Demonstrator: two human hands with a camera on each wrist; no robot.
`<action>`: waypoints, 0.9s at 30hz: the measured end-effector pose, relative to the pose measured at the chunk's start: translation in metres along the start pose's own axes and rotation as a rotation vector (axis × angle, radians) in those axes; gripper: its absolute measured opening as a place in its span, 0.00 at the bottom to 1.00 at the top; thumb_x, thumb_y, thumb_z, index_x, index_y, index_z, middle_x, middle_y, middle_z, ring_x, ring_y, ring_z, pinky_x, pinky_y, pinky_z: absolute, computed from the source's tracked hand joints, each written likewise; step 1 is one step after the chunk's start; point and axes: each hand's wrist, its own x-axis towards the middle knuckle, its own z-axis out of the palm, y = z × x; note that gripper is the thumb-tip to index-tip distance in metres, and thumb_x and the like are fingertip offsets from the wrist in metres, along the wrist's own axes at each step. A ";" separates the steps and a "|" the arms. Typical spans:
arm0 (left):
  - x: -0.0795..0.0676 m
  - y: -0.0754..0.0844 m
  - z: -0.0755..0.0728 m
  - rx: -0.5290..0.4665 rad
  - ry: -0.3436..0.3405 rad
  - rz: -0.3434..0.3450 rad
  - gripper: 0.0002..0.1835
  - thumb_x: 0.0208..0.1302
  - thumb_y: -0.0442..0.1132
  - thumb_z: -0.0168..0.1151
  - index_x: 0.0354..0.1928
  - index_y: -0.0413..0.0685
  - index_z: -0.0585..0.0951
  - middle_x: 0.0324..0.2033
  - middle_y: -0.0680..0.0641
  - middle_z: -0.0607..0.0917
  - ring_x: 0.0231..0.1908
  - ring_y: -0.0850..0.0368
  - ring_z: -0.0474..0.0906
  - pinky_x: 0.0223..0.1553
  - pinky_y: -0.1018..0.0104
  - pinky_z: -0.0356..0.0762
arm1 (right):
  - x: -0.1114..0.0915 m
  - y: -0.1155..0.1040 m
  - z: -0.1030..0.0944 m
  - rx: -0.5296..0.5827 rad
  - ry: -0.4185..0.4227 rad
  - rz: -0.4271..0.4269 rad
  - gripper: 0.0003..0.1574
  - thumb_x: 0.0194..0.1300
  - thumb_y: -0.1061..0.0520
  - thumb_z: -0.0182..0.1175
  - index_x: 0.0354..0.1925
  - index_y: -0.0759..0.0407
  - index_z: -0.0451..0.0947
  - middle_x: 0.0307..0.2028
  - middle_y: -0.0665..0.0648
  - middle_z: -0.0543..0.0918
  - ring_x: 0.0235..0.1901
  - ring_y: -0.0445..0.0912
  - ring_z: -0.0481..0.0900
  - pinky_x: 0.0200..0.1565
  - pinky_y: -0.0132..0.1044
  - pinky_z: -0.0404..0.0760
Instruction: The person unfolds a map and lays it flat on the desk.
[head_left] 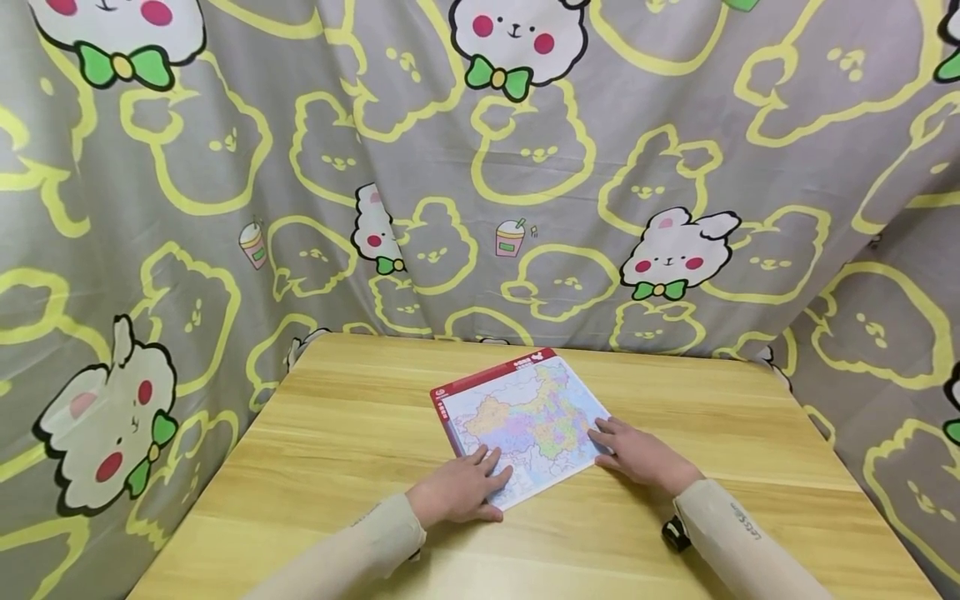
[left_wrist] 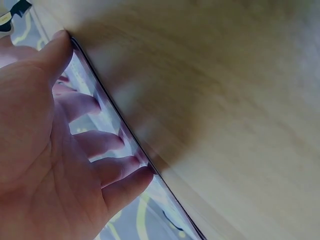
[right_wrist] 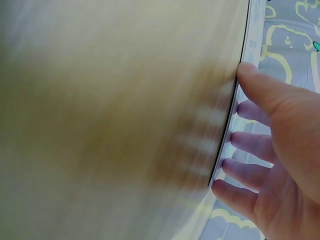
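Observation:
A flat, thin map board (head_left: 517, 408) with a red border along its top and left sides lies tilted on the table. It shows a map in pastel colours. My left hand (head_left: 459, 487) rests with spread fingers on its lower left corner. On the right edge lie the fingertips of my right hand (head_left: 637, 452), fingers straight. In the left wrist view, the thumb of the left hand (left_wrist: 60, 130) is at the board's dark edge and the other fingertips touch its face. The right wrist view has the right hand (right_wrist: 290, 145) likewise along the board's edge (right_wrist: 245, 40).
The wooden table (head_left: 315, 458) extends around the board on every side. Behind it and to both sides hangs a grey curtain (head_left: 525, 167) with cartoon animals. A black band (head_left: 676, 534) shows below the right sleeve (head_left: 742, 533).

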 end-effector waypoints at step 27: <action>-0.002 0.009 -0.004 0.033 0.021 0.057 0.40 0.61 0.70 0.44 0.71 0.57 0.61 0.69 0.43 0.61 0.67 0.46 0.58 0.63 0.60 0.61 | 0.007 0.003 -0.002 -0.021 0.038 0.038 0.28 0.68 0.52 0.56 0.60 0.69 0.71 0.60 0.73 0.69 0.59 0.67 0.66 0.56 0.58 0.67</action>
